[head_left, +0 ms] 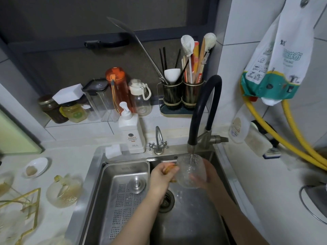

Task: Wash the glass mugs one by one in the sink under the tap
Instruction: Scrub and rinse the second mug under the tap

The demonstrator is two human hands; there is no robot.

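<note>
Head view records a person at a steel sink (99,174) with both hands over the basin. A textured glass mug (190,171) is held under the spout of the black-hosed tap (203,110), mouth tilted up toward it; a stream of water runs into the mug. The left hand (161,175) has its fingers curled around the mug's amber handle at the left side. The right hand (207,175) cups the mug's body from the right, fingers wrapped on the glass and seen through it. A perforated steel drain tray (123,188) sits in the sink's left half, just beside the left forearm. On the counter to the left lies another glass mug (63,190), on its side, blurred, near a gold wire rack (26,206). A white pump bottle (131,133) stands behind the sink rim.
</note>
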